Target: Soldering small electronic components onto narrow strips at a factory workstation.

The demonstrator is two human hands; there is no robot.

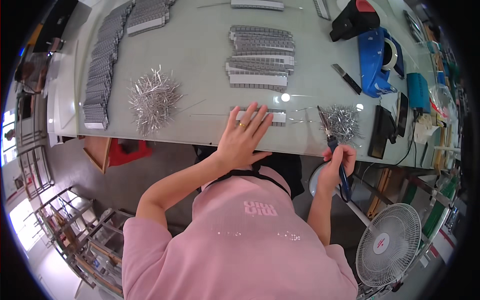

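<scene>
Far left on the table [200, 55] we see a long row of grey strips [102, 70] running near to far, with a second stack [147, 15] at the far edge. Just right of the row sits a loose pile of silver pins [152, 97], near the table's near edge.

Centre: a stack of grey strips [260, 57] lies further back. Nearer, one strip [275, 116] lies flat close to the near edge, and our left hand [242, 137] is spread open on top of it, fingers splayed, palm down, pressing it and gripping nothing. There is a ring on one finger. A few single pins [300, 120] lie just right of that strip.

Right: our right hand [337, 167] is closed around the blue handles of pliers [332, 145], held at the table's near edge, the tip pointing far toward a second pin pile [342, 122]. We can't tell if the tip touches the pile.

Further right and back: a black tool [346, 78], a blue tape dispenser [375, 62] and a black-and-red tool [355, 20] above it. A phone [401, 114] lies near the right edge. Below the table, near right, a white fan [387, 245] stands on the floor.
</scene>
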